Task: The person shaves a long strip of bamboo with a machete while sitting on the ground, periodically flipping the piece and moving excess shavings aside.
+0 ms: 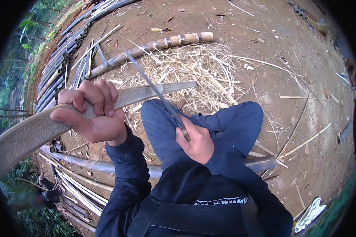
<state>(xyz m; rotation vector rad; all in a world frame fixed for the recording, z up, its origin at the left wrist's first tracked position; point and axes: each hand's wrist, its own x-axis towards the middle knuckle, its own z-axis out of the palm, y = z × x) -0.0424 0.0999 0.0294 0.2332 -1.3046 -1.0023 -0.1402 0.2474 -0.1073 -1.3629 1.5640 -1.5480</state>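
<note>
A wide split bamboo strip [35, 132] runs from the left edge across to a narrower tip above my knees. My left hand [97, 112] is closed around it, fingers curled over the upper side and thumb along the lower. In my right hand [197, 142] is a knife [144, 75], gripped by its handle in front of my lap. Its long thin blade points up and to the left, crossing over the strip near the narrow end. Whether the edge touches the bamboo, I cannot tell.
Beyond my crossed legs lies a heap of pale shavings [201, 67], with a bamboo pole [162, 43] behind it. Several dark poles [61, 65] are stacked at the left. Another thick pole [89, 162] passes beneath me. A white cloth or bag [310, 215] is at lower right.
</note>
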